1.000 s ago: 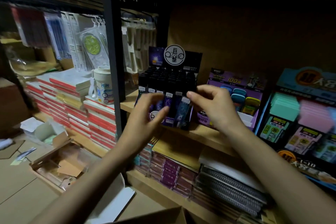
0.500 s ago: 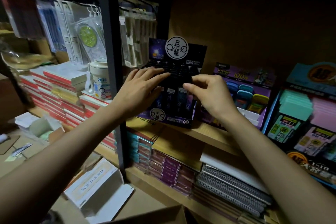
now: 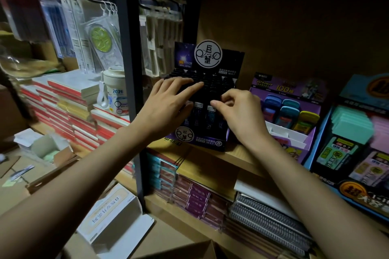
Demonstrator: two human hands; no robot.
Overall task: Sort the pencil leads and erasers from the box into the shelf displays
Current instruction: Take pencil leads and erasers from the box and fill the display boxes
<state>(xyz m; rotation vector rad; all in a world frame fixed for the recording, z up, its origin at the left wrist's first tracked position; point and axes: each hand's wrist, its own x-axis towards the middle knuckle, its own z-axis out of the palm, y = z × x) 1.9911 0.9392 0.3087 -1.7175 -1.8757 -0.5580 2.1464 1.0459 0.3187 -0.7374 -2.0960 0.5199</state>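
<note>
A black and purple pencil lead display [image 3: 208, 143] stands on the wooden shelf [image 3: 237, 156], packed with rows of dark lead tubes [image 3: 199, 109]. My left hand [image 3: 168, 105] lies flat, fingers straight, pressing on the tube tops in the display's left part. My right hand [image 3: 240, 113] has curled fingers that pinch a lead tube in the front right row. To the right stand a purple display [image 3: 292, 111] of coloured cases and a blue eraser display [image 3: 355, 141] with green and pink packs.
A dark metal upright [image 3: 128, 69] divides the shelving. Stacked red notebooks [image 3: 63, 109] and a white mug [image 3: 114, 92] lie left of it. Notebooks and spiral pads [image 3: 267, 221] fill the lower shelf. Open white boxes [image 3: 113, 218] and a cardboard box edge [image 3: 189, 250] sit below.
My left hand has risen from the display's front to lie flat on the tube tops. My right hand has stayed at the front right row. The view has drawn closer.
</note>
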